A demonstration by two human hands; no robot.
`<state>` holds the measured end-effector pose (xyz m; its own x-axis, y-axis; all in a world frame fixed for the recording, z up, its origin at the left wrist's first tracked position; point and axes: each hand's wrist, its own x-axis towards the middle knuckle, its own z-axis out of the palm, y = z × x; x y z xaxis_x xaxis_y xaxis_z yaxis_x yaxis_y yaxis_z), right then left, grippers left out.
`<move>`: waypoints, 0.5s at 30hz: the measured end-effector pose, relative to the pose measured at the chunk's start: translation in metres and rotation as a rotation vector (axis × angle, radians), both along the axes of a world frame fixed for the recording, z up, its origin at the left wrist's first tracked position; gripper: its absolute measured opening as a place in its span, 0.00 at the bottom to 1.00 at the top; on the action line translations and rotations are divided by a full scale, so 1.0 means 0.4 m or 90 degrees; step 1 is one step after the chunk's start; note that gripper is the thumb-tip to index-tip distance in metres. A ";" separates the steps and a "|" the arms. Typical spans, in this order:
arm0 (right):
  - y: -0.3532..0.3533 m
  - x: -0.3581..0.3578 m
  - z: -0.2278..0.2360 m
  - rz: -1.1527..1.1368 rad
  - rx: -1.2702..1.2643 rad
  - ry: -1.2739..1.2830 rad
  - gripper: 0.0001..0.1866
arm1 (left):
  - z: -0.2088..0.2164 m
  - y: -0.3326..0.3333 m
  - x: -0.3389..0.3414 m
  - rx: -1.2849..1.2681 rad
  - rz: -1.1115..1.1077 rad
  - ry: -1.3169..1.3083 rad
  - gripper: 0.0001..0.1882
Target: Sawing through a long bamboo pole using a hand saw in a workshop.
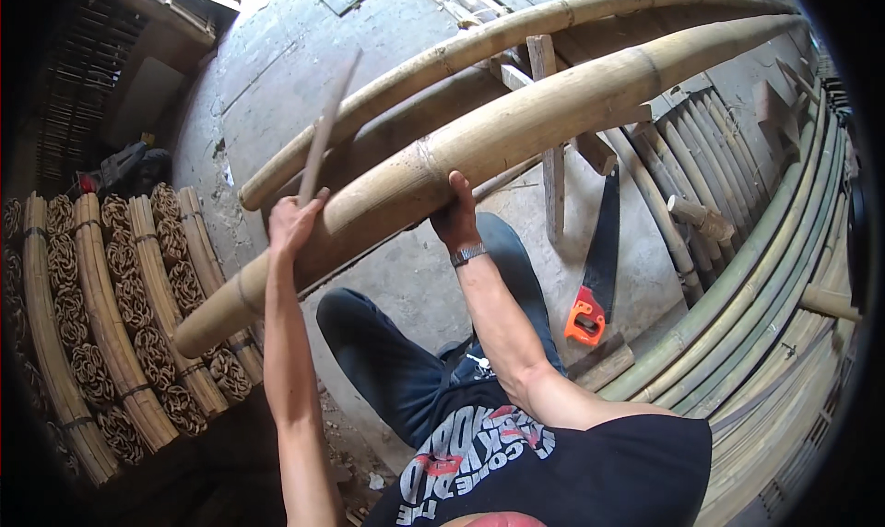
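Note:
A thick bamboo pole [535, 126] slants across in front of me, its near end low at the left and its far end at the upper right. My left hand [295, 225] is closed around the lower end of a thin flat strip [330, 121], which points up and away past the pole. That hand lies against the pole's upper side. Under the pole, my right hand [455, 215] grips it from the near side, thumb raised along its surface beside a joint ring. A watch circles the right wrist. The right fingers are partly hidden beneath the pole.
Another long bamboo pole [415, 73] lies behind the first. A wooden stand [551, 181] rises by them. A hand saw [586, 315] with an orange handle is right of my knees. Bundled bamboo [101, 333] is stacked at left; green poles [737, 315] lie at right.

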<state>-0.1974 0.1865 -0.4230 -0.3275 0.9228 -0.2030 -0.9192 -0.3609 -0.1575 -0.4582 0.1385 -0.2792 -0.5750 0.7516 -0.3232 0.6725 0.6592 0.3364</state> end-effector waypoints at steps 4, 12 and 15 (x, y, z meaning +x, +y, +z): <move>0.029 0.053 -0.044 0.085 0.074 0.070 0.37 | 0.063 -0.006 0.052 0.133 -0.019 0.021 0.33; 0.035 0.123 -0.013 0.077 -0.007 0.064 0.26 | -0.050 -0.035 0.066 0.133 -0.006 0.163 0.24; 0.024 0.174 -0.025 0.193 -0.117 -0.135 0.19 | -0.002 -0.020 0.119 0.160 -0.022 0.166 0.21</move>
<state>-0.1279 0.1959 -0.4332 -0.5118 0.7329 -0.4482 -0.7209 -0.6502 -0.2400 -0.4108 0.1303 -0.2802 -0.5871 0.8090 0.0276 0.7769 0.5537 0.2997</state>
